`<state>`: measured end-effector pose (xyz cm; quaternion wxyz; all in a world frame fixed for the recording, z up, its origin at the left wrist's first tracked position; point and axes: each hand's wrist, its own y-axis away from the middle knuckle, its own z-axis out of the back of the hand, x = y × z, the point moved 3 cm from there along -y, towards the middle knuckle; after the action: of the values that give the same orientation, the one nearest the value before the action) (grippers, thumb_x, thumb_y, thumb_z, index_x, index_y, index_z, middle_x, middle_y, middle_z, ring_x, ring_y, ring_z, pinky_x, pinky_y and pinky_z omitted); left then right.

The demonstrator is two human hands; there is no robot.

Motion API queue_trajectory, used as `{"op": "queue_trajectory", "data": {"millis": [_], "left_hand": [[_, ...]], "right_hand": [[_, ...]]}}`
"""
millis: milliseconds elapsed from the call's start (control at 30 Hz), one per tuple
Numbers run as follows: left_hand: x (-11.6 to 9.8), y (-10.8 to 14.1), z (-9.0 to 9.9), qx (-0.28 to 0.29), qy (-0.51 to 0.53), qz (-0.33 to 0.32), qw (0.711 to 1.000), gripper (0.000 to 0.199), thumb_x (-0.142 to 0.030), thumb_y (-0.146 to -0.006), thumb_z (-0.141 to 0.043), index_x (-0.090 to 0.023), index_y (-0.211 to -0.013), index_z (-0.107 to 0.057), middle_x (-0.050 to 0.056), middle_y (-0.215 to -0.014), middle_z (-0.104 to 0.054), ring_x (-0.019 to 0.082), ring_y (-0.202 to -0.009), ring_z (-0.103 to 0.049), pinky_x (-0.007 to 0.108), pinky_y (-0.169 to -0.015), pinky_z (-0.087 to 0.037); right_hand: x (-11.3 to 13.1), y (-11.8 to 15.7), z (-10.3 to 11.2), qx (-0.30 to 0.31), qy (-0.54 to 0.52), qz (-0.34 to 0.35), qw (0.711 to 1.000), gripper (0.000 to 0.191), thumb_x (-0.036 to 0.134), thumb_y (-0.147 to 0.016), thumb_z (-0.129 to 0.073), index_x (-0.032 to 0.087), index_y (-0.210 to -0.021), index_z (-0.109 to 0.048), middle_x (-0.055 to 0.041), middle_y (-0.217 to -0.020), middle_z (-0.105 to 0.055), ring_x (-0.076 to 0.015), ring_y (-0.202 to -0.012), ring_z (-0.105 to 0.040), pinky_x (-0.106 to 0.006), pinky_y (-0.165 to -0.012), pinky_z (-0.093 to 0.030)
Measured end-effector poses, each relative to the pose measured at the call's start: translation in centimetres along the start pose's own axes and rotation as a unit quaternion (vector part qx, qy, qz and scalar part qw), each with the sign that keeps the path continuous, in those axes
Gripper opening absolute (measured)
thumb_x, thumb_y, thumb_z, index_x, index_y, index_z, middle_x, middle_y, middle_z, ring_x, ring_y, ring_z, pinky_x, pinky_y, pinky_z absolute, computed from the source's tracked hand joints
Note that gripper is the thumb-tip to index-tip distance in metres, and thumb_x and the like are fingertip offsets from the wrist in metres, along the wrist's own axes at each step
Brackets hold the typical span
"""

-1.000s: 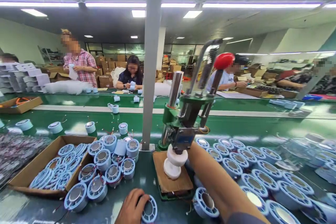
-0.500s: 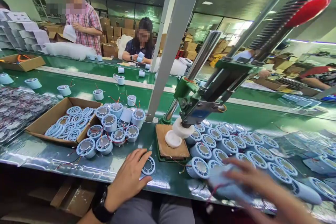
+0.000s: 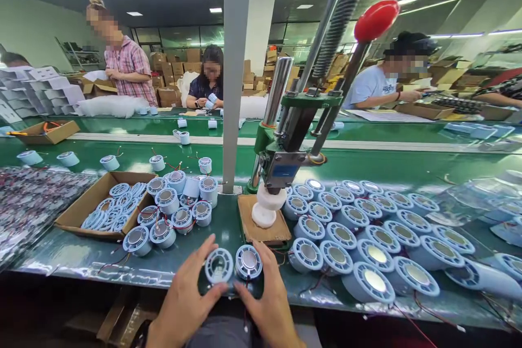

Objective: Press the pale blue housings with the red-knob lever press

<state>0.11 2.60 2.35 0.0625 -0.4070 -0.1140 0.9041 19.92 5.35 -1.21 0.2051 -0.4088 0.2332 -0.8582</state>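
Note:
My left hand (image 3: pixel 185 283) curls its thumb and fingers around a flat light-blue slotted ring (image 3: pixel 219 266) at the table's front edge. Right beside it, my right hand (image 3: pixel 267 288) grips a light-blue round housing (image 3: pixel 248 262) by its side. That housing has a silver disc in its slotted top and wires hanging toward me. Just behind both hands is a green hand press (image 3: pixel 285 166) with a red knob. Its white round pressing head (image 3: pixel 272 196) sits above a white round seat (image 3: pixel 263 215) on a brown board (image 3: pixel 269 235).
A cardboard box (image 3: pixel 65 223) of blue rings stands left, with a pile of wired housings (image 3: pixel 167 201) beside it. Rows of housings (image 3: pixel 342 234) fill the right side. A grey post (image 3: pixel 236 76) rises behind. Co-workers sit and stand beyond the green conveyor (image 3: pixel 196 144).
My right hand has come from the right-hand rows to the middle, and a housing is now in it. My left hand has closed around the ring. The view has levelled and turned right.

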Motion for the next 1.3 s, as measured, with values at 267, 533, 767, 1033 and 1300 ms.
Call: {"op": "queue_trajectory", "data": {"millis": [267,533,767,1033,1300], "left_hand": [[-3.9,-3.3,-3.8,0.069,-0.068,-0.037,0.995,0.076,-0.008,-0.076,-0.066,-0.022,-0.148,-0.043,0.010,-0.142,-0.057,0.031,-0.128,-0.055,0.055,-0.110,-0.046],[-3.1,-3.0,-4.5,0.029,0.010,0.023,0.999,0.072,-0.010,-0.075,-0.064,-0.022,-0.144,-0.047,0.010,-0.140,-0.058,0.029,-0.130,-0.053,0.052,-0.112,-0.043],[-1.6,-1.6,-6.3,-0.026,0.072,0.038,0.996,0.065,-0.014,-0.082,-0.056,-0.022,-0.145,-0.043,0.011,-0.146,-0.052,0.028,-0.135,-0.048,0.050,-0.114,-0.041],[-0.9,-0.5,-8.1,0.033,0.054,0.020,0.998,0.059,-0.032,-0.100,-0.039,-0.014,-0.155,-0.025,0.016,-0.161,-0.029,0.029,-0.150,-0.026,0.058,-0.122,-0.027],[-1.5,-3.6,-5.4,-0.004,0.099,0.082,0.992,0.056,-0.029,-0.075,-0.064,-0.014,-0.128,-0.061,0.013,-0.126,-0.068,0.031,-0.118,-0.064,0.048,-0.107,-0.050]], "right_hand": [[-0.1,-0.6,-2.0,-0.076,-0.009,0.005,0.997,0.061,0.006,-0.076,-0.046,0.015,-0.136,-0.047,-0.0102,-0.127,-0.065,-0.0174,-0.114,-0.067,-0.026,-0.094,-0.057],[-0.2,-0.2,-2.1,-0.087,0.007,0.005,0.996,0.056,0.010,-0.083,-0.048,0.014,-0.138,-0.048,-0.0116,-0.129,-0.064,-0.0197,-0.115,-0.067,-0.028,-0.091,-0.059],[-0.6,0.1,-2.6,-0.043,-0.017,0.003,0.999,0.060,0.006,-0.083,-0.048,0.016,-0.142,-0.048,-0.0109,-0.131,-0.062,-0.0192,-0.118,-0.064,-0.029,-0.095,-0.058],[-0.9,0.8,-2.6,0.019,0.031,0.029,0.999,0.074,0.001,-0.089,-0.037,0.026,-0.158,-0.028,-0.0105,-0.142,-0.054,-0.0208,-0.128,-0.058,-0.035,-0.102,-0.055],[2.7,-8.2,10.0,0.030,0.062,0.115,0.991,0.065,0.017,-0.086,-0.055,0.027,-0.149,-0.044,-0.0093,-0.145,-0.050,-0.0274,-0.133,-0.052,-0.045,-0.108,-0.050]]}}
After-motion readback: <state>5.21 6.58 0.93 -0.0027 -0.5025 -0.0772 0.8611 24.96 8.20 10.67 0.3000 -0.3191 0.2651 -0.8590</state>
